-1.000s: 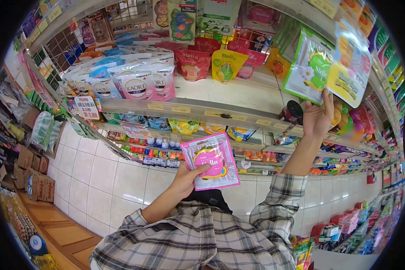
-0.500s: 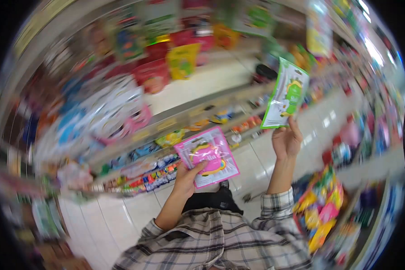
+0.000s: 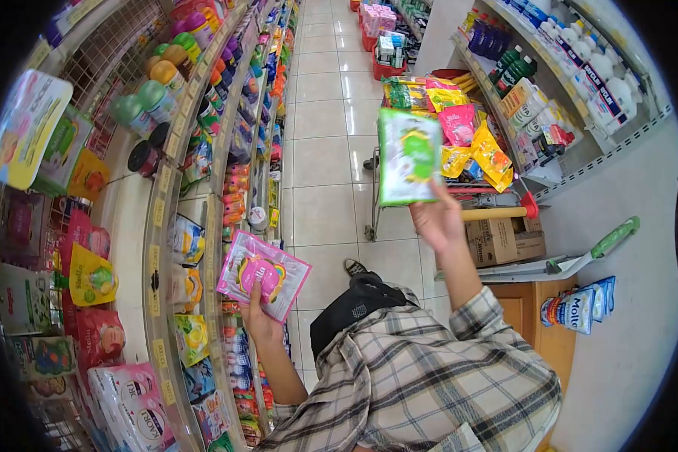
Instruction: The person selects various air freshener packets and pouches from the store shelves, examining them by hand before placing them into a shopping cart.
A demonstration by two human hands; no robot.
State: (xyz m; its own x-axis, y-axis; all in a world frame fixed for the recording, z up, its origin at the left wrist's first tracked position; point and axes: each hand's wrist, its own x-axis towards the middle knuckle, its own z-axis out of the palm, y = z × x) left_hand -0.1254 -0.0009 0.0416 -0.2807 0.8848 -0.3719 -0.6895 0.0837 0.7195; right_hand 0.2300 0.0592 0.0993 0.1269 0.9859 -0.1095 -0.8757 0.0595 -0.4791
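Note:
My left hand (image 3: 262, 328) grips the lower edge of a pink-bordered Stella packet (image 3: 275, 277), thumb across its front, beside the left shelf. Held higher and to the right, a green-bordered packet (image 3: 410, 160) is pinched at its bottom corner by my right hand (image 3: 440, 224). That packet is slightly blurred, so its print cannot be read. Beyond it lies a pile of yellow and pink packets (image 3: 459, 124) in a wheeled cart, partly covered by the green packet.
Shelving with price strips (image 3: 157, 282) runs along the left, stocked with packets and air freshener cans (image 3: 157, 102). Bottles (image 3: 516, 73) line the right shelf. A plunger (image 3: 496, 214), a carton (image 3: 497, 242) and a green handle (image 3: 615, 236) are to my right. The tiled aisle (image 3: 320, 143) stretches ahead.
My view has turned right, from facing the shelf to looking down the aisle. Both packets stay in my hands. The green packet's front now faces me more squarely.

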